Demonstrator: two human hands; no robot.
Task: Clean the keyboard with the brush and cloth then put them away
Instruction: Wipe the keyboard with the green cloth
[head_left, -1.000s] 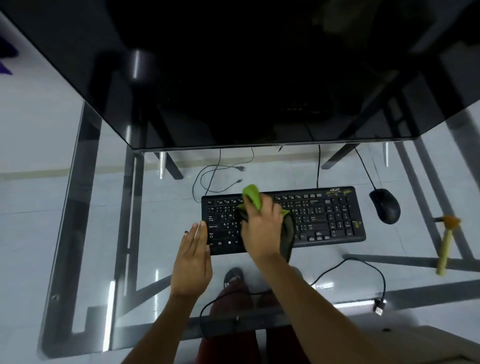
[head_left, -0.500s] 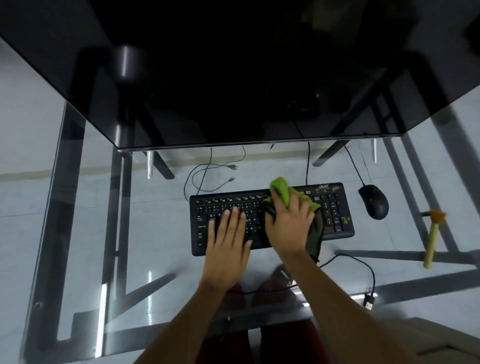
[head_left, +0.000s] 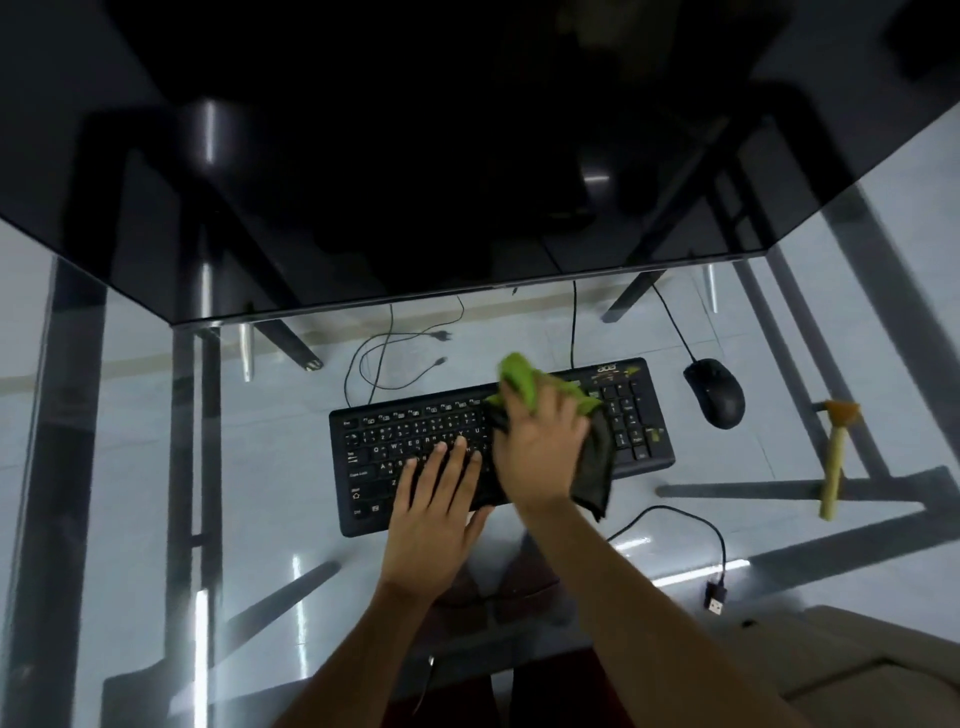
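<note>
head | mouse right of keyboard | brush further right

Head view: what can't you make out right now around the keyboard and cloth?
- Keyboard middle keys: covered by the right hand and cloth.
- Lower left keys: under the left hand.
- Key legends: too small and blurred to read.
- Brush bristles: blurred, too small to judge.
- Cloth's underside: hidden, so dirt picked up is unknown.

A glass table on dark metal legs stands over pale, glossy floor tiles.
</note>
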